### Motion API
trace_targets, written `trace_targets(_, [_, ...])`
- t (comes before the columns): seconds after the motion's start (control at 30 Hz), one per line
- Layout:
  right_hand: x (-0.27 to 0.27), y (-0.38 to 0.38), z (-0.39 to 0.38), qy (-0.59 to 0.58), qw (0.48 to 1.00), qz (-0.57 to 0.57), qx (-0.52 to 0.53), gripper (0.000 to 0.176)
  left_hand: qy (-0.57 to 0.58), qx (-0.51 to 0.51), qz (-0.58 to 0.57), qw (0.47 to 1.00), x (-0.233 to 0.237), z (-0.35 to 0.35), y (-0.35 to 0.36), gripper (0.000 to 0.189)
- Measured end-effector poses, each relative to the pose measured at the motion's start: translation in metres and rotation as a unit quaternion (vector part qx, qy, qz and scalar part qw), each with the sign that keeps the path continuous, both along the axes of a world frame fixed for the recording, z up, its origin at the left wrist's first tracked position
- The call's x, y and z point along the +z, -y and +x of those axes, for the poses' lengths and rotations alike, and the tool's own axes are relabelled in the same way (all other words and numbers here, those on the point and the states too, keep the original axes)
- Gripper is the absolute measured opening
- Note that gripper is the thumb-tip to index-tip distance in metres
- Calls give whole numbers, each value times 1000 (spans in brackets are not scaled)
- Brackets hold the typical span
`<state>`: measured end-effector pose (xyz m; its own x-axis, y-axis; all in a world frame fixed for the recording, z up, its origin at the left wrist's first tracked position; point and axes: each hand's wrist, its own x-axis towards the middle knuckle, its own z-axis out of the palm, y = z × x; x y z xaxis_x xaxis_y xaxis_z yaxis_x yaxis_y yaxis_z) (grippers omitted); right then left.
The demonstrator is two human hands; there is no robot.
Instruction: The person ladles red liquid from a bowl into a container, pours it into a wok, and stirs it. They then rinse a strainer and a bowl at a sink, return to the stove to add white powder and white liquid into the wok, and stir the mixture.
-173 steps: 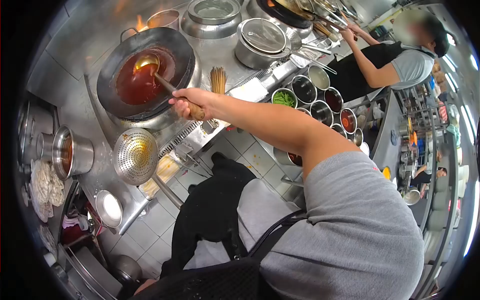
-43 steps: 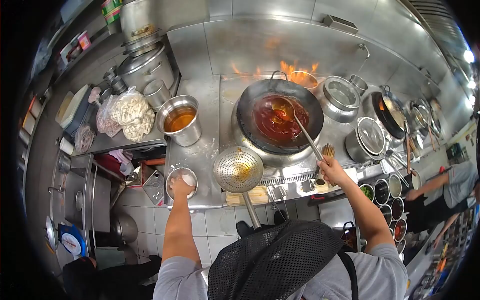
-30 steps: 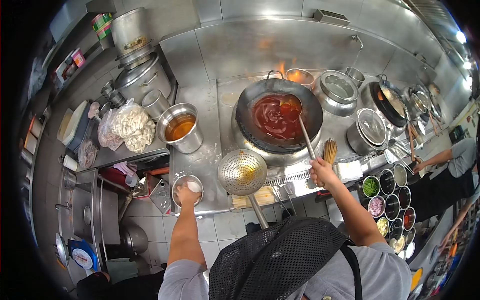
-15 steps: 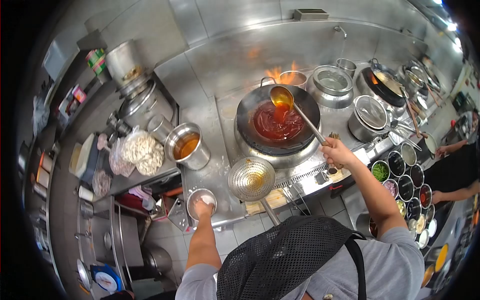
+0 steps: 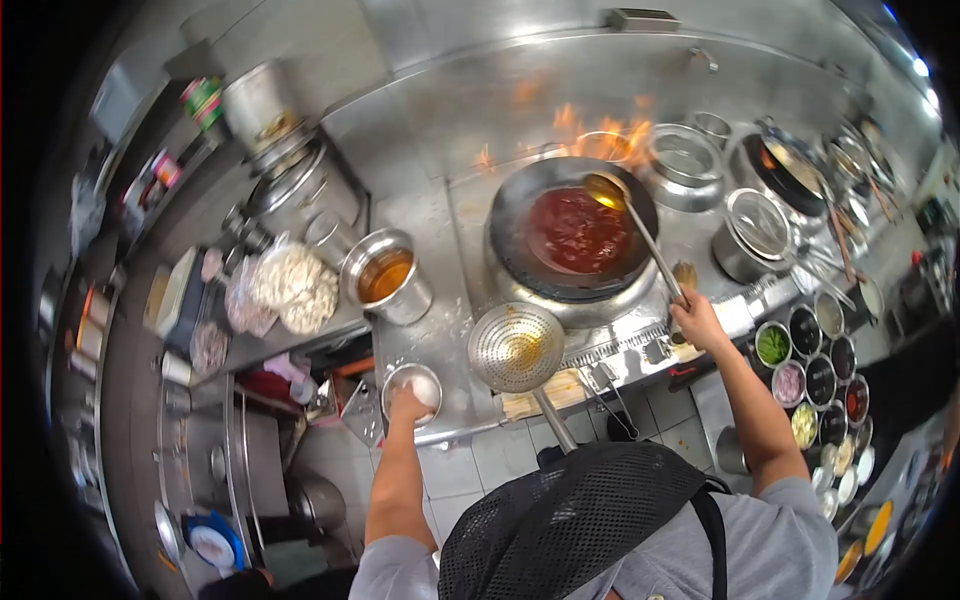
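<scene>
My right hand (image 5: 697,322) is closed round the long handle of a ladle (image 5: 655,250). The ladle's bowl hangs over the far right side of a black wok (image 5: 508,235), in which dark red sauce (image 5: 578,232) lies. On the left, my left hand (image 5: 406,404) reaches into a small metal bowl (image 5: 388,392) holding something white (image 5: 425,388), perhaps a powder; its fingertips are hidden there. A perforated strainer (image 5: 516,348) rests between the wok and the counter's front edge, its handle towards me.
Flames (image 5: 605,135) rise behind the wok. A metal pot of amber liquid (image 5: 385,275) stands left of it, beside bagged pale food (image 5: 295,285). Ingredient tins (image 5: 820,380), a sieve on a pot (image 5: 757,225) and a second wok (image 5: 785,175) are to the right.
The ladle has tipped out its red liquid and moved to the wok's far right. Flames behind the wok have grown. My left hand stays in the bowl; the whole view has shifted slightly.
</scene>
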<state>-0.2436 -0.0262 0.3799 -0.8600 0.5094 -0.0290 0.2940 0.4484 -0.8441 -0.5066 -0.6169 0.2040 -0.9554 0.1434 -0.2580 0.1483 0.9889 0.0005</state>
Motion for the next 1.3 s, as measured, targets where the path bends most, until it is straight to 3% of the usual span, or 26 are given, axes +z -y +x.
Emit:
trace_targets(0.07, [-54,-12,-8,-18,994,111,-5,49,54,49,17,997,9,5,-4,114])
trace_targets(0.13, [-53,3,-8,26,976,218,3,55,46,48,47,997,14,8,-6,114])
trace_targets(0.27, [-60,14,-10,21,986,156,60,54,20,65,96,993,14,9,-2,107])
trace_targets(0.33, [-75,3,-9,25,996,64,61,52,-2,66,82,994,-3,4,0,104])
trace_targets(0.37, [-80,-8,-6,-10,987,123,99,53,9,77,75,994,8,7,-5,104])
trace_targets(0.4, [-47,14,-3,12,995,91,50,49,-17,71,54,996,5,9,-6,102])
trace_targets(0.47, [-30,11,3,-20,968,252,3,48,2,100,86,991,12,11,-10,93])
trace_targets(0.6, [15,36,23,-122,955,265,-48,38,11,80,95,992,7,10,-8,83])
trace_targets(0.67, [21,49,41,-146,939,309,-46,37,-30,70,84,994,-8,9,-5,76])
trace_targets(0.8, [-5,66,91,-170,920,354,-13,34,4,58,65,996,-8,4,-3,57])
trace_targets(0.83, [-16,82,107,-147,953,259,-60,29,23,63,58,996,0,4,-4,56])
trace_targets(0.9, [-32,106,130,-99,989,-28,-103,29,-50,36,47,997,-5,4,-6,54])
trace_targets(1.0, [-21,145,145,-42,933,-343,-98,39,-13,47,62,997,-10,1,-8,57])
trace_targets(1.07, [-6,171,130,9,907,-421,1,44,-18,32,81,996,-7,2,-11,56])
trace_targets(1.17, [14,188,95,59,912,-362,181,38,-17,17,83,996,-26,-10,-2,52])
trace_targets(1.2, [9,187,90,73,921,-335,183,34,-15,20,86,996,-24,-11,-2,51])
trace_targets(1.3, [-4,169,90,104,976,-105,163,30,-42,9,114,993,-31,-18,7,46])
